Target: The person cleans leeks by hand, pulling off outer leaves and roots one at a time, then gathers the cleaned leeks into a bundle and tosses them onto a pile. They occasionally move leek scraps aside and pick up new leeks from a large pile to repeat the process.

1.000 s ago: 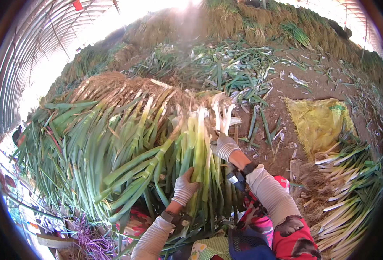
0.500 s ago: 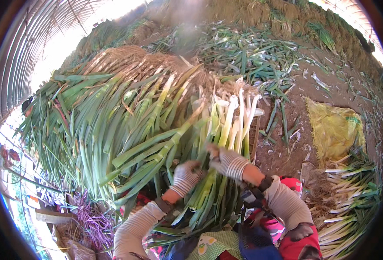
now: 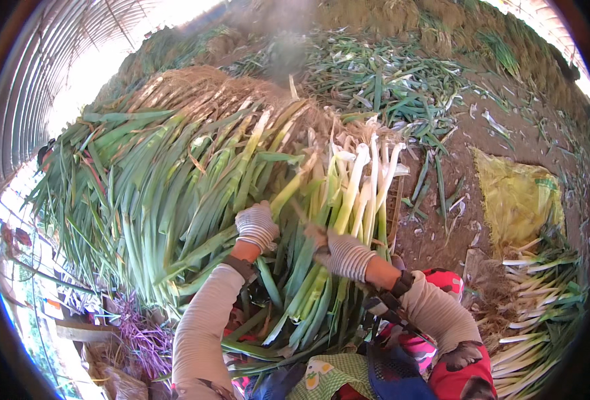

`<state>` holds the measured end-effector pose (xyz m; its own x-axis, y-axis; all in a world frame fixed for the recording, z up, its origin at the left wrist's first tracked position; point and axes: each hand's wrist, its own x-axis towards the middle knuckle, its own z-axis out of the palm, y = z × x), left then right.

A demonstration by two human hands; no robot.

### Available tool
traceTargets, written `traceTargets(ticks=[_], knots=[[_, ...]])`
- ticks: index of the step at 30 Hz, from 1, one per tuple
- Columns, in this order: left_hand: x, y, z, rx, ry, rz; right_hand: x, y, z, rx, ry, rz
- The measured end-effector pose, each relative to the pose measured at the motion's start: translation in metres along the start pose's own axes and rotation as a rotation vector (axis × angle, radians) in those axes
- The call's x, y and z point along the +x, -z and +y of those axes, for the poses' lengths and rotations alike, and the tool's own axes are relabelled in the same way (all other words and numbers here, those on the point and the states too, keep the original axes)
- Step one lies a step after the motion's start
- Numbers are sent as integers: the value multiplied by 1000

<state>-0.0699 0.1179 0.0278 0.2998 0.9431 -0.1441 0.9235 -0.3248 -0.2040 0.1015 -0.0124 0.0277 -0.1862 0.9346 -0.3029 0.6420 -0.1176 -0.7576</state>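
Note:
A wide heap of long green onions (image 3: 155, 193) lies before me, roots away from me and green leaves toward me. My left hand (image 3: 257, 227), in a striped glove, is closed around one green onion (image 3: 288, 190) on the heap's right part. To its right, my right hand (image 3: 345, 255), also gloved, is closed above the leaves; its fingertips are blurred, and what they hold, if anything, I cannot make out. A thin blurred strip shows just beyond them. Peeled green onions (image 3: 358, 190) with white stems lie together beyond my right hand.
Leaf scraps (image 3: 388, 87) litter the soil at the back. A yellow woven sack (image 3: 518, 200) lies at the right, with a row of cleaned green onions (image 3: 525, 327) nearer me. Purple strings (image 3: 145, 340) hang at the lower left. Bundled plants line the far side.
My left hand has moved left and away from me, onto a green onion on the heap. My right hand has shifted slightly toward me. The peeled green onions stay about where they were.

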Motion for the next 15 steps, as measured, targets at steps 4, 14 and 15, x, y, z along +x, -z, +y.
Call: traceTargets(ticks=[4, 14, 15], knots=[[-13, 30, 12, -257, 44, -47, 2, 16, 25, -125, -37, 340], [-40, 6, 88, -461, 33, -35, -1, 35, 58, -43, -180, 300], [-43, 5, 96, -442, 22, -84, -14, 43, 44, -39, -185, 340]])
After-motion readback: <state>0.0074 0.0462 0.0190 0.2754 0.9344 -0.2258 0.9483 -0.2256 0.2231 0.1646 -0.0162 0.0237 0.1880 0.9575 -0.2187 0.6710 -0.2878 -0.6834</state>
